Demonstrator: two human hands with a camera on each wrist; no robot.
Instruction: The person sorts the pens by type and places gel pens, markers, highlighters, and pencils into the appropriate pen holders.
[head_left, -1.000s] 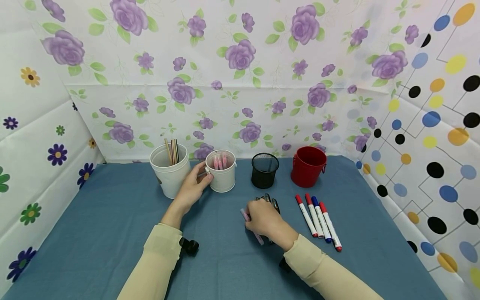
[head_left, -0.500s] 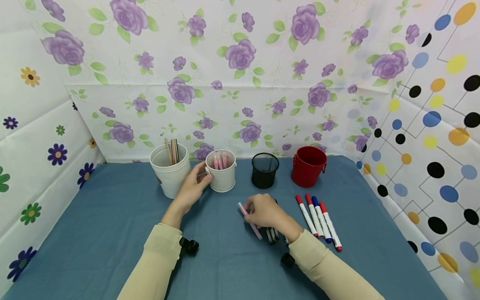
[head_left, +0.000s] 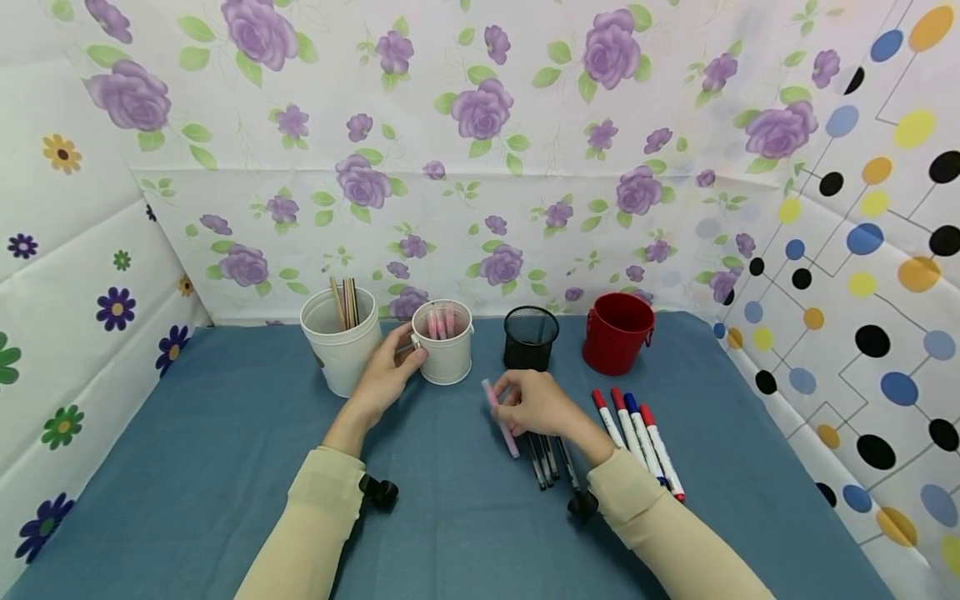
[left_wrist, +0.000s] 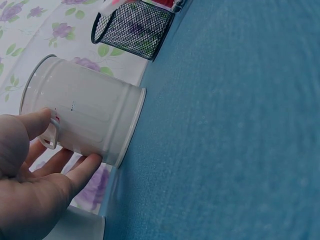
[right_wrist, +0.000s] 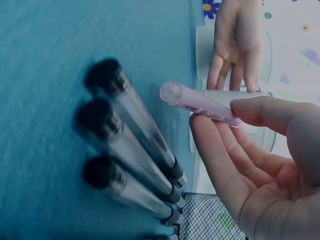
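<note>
My right hand (head_left: 536, 406) pinches a pink highlighter (right_wrist: 202, 105) between thumb and fingers, held at a slant above the cloth. Below it lie several clear-barrelled black pens (head_left: 546, 462), seen large in the right wrist view with their black ends toward the camera. My left hand (head_left: 386, 375) holds the side of a small white bucket (head_left: 444, 358), thumb at its handle ear and fingers around the wall, as the left wrist view (left_wrist: 80, 107) of the bucket shows. Several pink highlighters (head_left: 441, 322) stand inside that bucket, which is upright on the table.
A larger white bucket (head_left: 341, 354) with several thin pencils stands left of my left hand. A black mesh pen holder (head_left: 529, 337) and a red bucket (head_left: 617, 333) stand behind and to the right. Red and blue markers (head_left: 637, 433) lie on the blue cloth (head_left: 450, 517).
My right hand has lifted the pink highlighter off the cloth beside the black pens and moved a little farther back, uncovering more of the pens. The left hand stays at the bucket.
</note>
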